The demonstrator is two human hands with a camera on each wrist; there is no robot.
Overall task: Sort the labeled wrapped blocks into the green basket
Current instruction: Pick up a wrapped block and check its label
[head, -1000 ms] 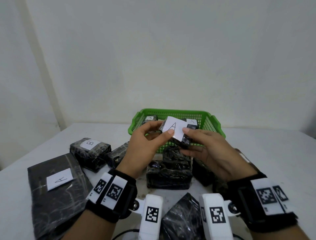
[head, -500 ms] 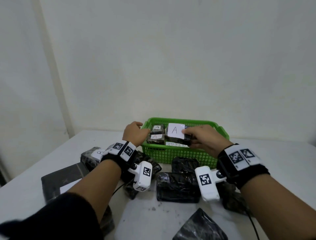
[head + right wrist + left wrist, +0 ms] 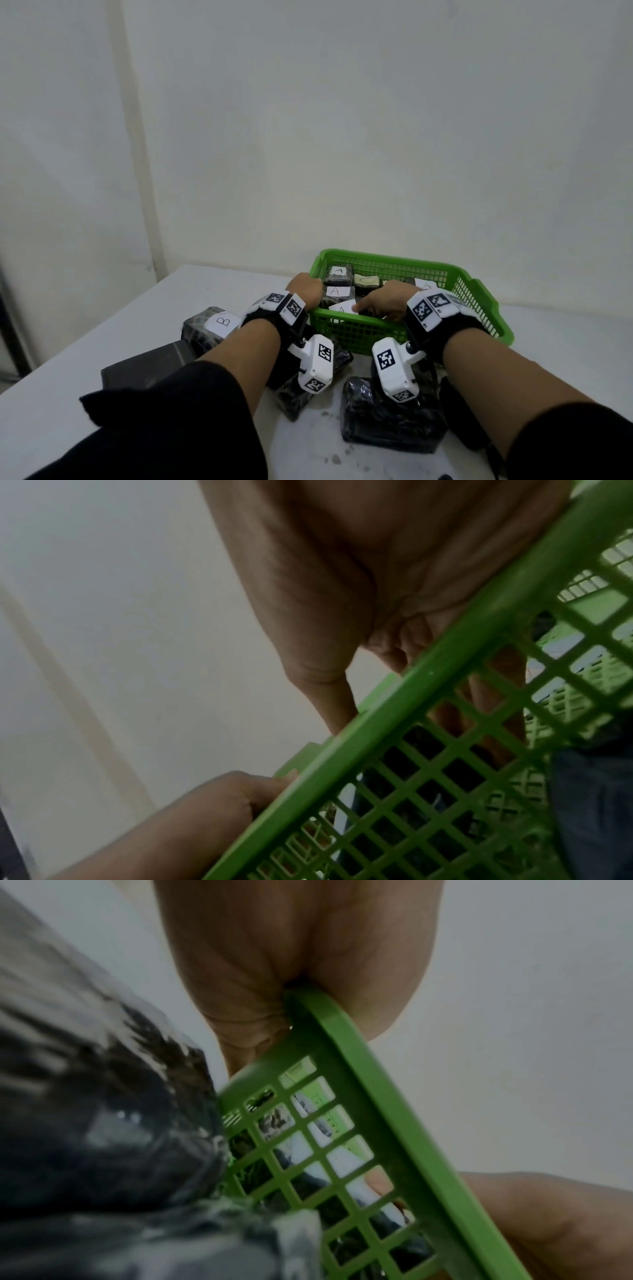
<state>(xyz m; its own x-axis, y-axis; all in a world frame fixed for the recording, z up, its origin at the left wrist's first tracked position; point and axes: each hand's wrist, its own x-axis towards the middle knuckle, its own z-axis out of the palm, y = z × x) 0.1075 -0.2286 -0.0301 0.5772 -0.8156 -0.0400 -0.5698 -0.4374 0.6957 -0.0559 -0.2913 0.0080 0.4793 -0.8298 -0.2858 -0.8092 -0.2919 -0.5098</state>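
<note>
The green basket stands on the white table and holds several black wrapped blocks with white A and C labels. My left hand grips the rim at the basket's near left corner; in the left wrist view the rim runs into that hand. My right hand reaches over the front rim into the basket and holds a block labelled A low at the front, thumb on its label. Through the mesh, the right wrist view shows its fingers pointing down.
A block labelled B and a flat dark package lie left of my left arm. More wrapped blocks lie on the table under my wrists, in front of the basket. The wall stands close behind the basket.
My right hand carried the A block from above the table into the basket and lowered it to the front. My left hand let go of the block and took hold of the basket's corner.
</note>
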